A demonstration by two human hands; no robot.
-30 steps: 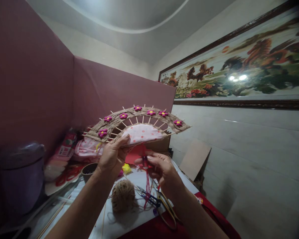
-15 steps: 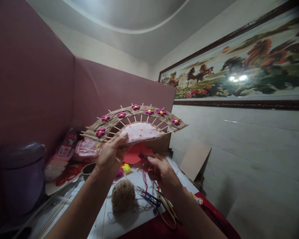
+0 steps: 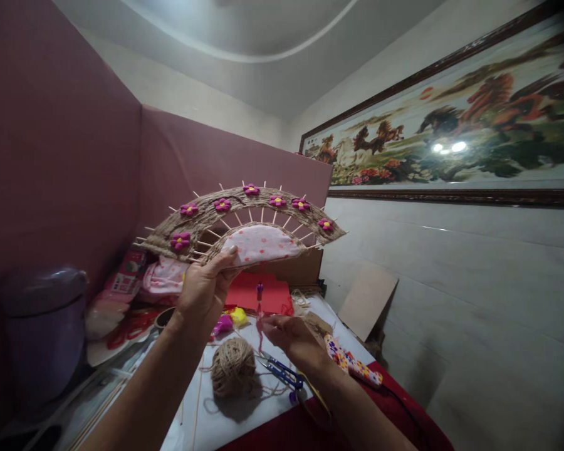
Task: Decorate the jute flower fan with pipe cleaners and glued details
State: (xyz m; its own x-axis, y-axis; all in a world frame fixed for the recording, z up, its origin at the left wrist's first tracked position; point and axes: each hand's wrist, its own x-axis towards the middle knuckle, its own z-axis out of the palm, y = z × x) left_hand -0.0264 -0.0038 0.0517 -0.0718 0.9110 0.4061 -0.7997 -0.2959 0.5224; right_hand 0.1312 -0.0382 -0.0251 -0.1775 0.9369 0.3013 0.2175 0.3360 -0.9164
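Note:
My left hand [image 3: 210, 282] grips a handmade fan [image 3: 262, 243] by its lower left, with the thumb on the spotted white cloth half-round. Twine covers the fan's curved band, thin sticks poke out past its edge, and several magenta flowers with yellow centres sit along it. Below the fan hangs a pink thread tassel [image 3: 260, 310] with a purple bead at its top. The fingers of my right hand [image 3: 294, 338] are closed at the tassel's strands; their tips are partly hidden. Beneath the hands are a ball of twine [image 3: 233, 368] and blue-handled thread snips [image 3: 282, 371].
Gold-handled scissors [image 3: 318, 401] lie partly under my right forearm. A flower-patterned glue gun [image 3: 352, 363] with a cord lies at the right. Red sheets [image 3: 258, 291], yellow clay [image 3: 238, 316] and magenta clay [image 3: 223, 324] are behind. A lidded purple bin [image 3: 42, 338] stands left.
The fan has moved slightly left and up with my left hand. My right hand has dropped from near the bead to the tassel's strands, leaving the bead in plain sight.

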